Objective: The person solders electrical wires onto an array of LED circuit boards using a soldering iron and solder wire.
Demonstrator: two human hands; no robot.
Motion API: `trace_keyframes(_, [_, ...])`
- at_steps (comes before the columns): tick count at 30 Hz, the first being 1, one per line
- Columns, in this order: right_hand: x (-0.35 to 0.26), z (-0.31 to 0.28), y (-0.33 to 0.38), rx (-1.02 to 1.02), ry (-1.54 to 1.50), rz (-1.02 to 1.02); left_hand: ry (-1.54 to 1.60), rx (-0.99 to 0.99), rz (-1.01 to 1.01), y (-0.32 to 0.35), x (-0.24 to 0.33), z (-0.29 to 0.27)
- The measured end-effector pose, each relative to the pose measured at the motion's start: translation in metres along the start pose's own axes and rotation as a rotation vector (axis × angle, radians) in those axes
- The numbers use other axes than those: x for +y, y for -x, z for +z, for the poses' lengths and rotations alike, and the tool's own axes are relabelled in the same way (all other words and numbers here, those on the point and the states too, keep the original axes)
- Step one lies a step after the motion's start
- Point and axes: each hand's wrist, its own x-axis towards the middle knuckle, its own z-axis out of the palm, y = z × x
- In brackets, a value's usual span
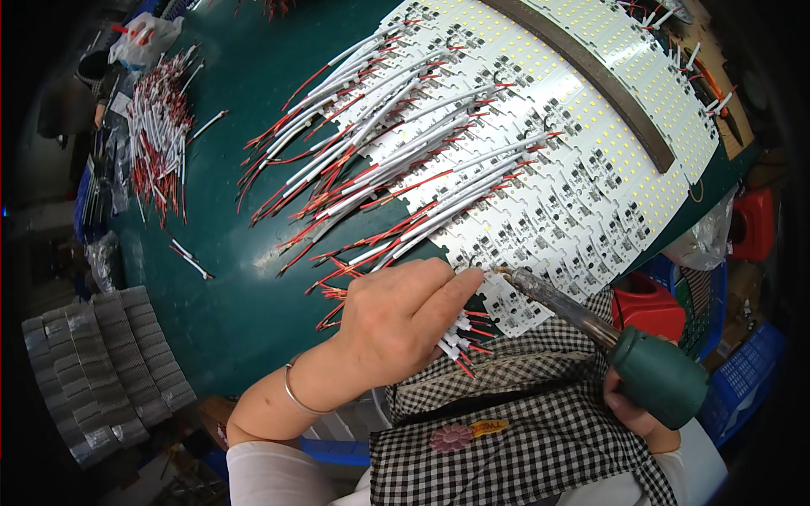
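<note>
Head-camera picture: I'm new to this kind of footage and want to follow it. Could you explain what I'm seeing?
There's no machine arm, just a person's bare hands, seen from a fisheye camera on their head, so straight edges bend. The right hand grips a green-handled soldering iron, its tip near the left hand's fingertips. The left hand seems to hold a bundle of wires. On the green table lie white circuit boards bearing rows of wires and a dark bar, with a loose wire pile at left.
</note>
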Motion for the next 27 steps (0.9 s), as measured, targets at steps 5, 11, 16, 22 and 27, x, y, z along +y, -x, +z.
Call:
trace_keyframes(5, [-0.001,-0.006,-0.01,-0.006,-0.215,-0.043,-0.068,0.006,0.021,-0.001,0.004,-0.001])
trace_keyframes(11, [-0.008,0.004,-0.014,0.049,-0.635,0.264,-0.077,0.004,0.041,-0.003,0.005,0.0])
trace_keyframes(16, [0.003,0.021,0.007,0.127,-0.45,0.143,-0.088,0.017,0.045,-0.001,0.004,0.001])
trace_keyframes(22, [-0.01,0.009,-0.007,0.293,-1.076,0.338,-0.103,-0.011,0.044,-0.003,0.008,0.0])
trace_keyframes(27, [-0.019,0.002,-0.019,0.368,-1.245,0.3,-0.021,-0.107,-0.079,-0.005,0.014,-0.009])
